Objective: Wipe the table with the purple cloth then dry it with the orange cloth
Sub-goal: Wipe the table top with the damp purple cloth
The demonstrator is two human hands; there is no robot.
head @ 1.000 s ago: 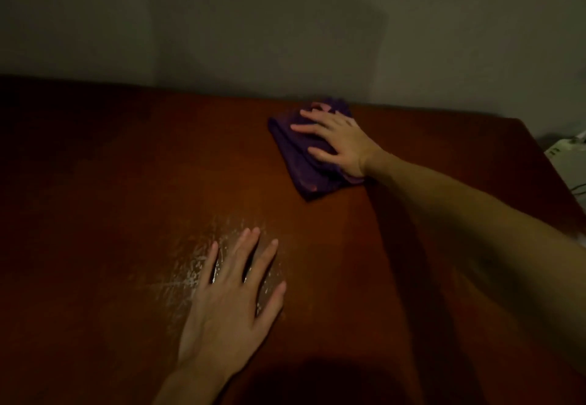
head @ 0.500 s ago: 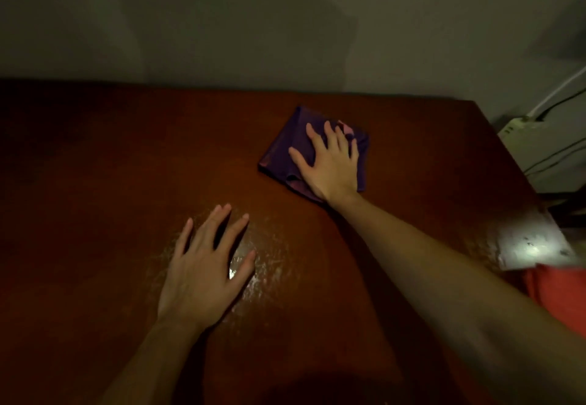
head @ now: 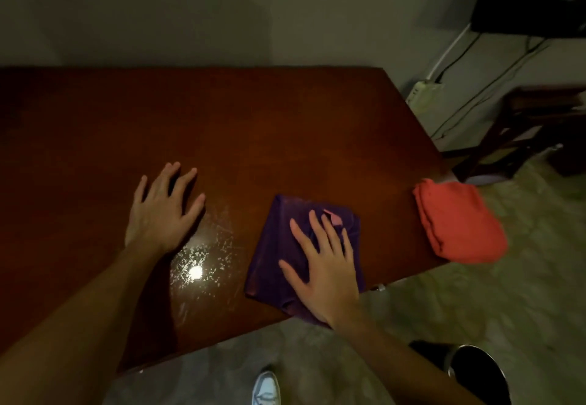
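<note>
1. Pressing down on the purple cloth, the right hand lies flat on its near right part in the head view, fingers spread and extended, palm down. It grips nothing; it only pins the folded cloth against the table.
2. The purple cloth sits at the near edge of the table, its near corner at or just over that edge under the wrist. A small pink tag shows at its far side.
3. The left hand rests palm down on bare wood to the left of the cloth, apart from it, fingers fanned wide and holding nothing. Between the two hands a glare spot shows a streaky, scratched-looking patch; wet or merely worn, I cannot tell.
4. The orange cloth lies folded at the table's right end, overhanging the edge, its long axis running near to far. It is to the right of the right hand and near it, well apart from the left, so the right hand looks the better placed to take it.
5. By my judgement the wiping step is under way, and drying is not yet begun.
</note>
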